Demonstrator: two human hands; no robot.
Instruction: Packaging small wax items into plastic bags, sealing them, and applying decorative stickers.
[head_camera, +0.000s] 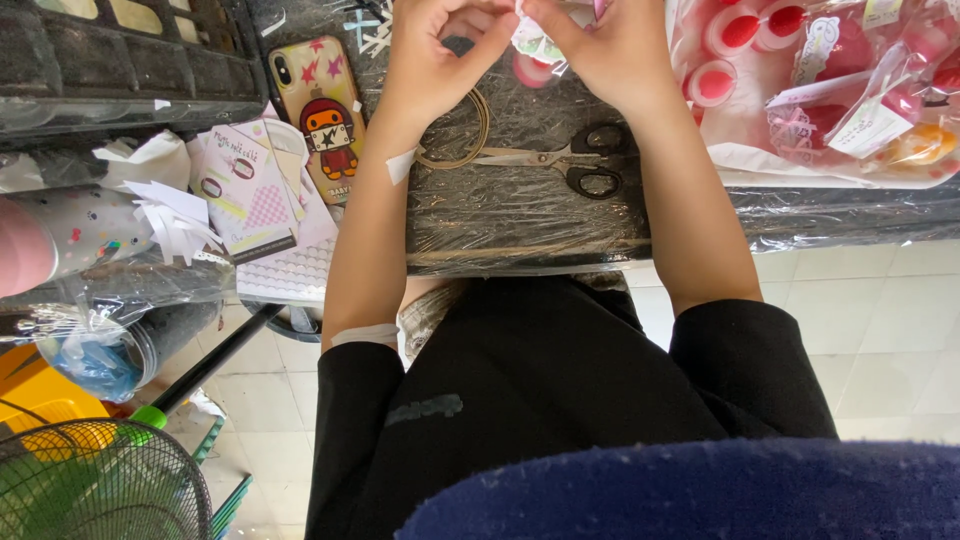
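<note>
Left hand and right hand meet, fingers pinched on a small wrapped packet, raised above the surface with scissors within reach.

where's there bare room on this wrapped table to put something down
The clearest bare patch is the plastic-wrapped tabletop at its near edge, below the scissors and between the two forearms. A smaller gap lies between the rubber band and the phone. Crowded: the right side under bagged pink items, and the left with paper cards. Left hand and right hand fill the top.
</note>
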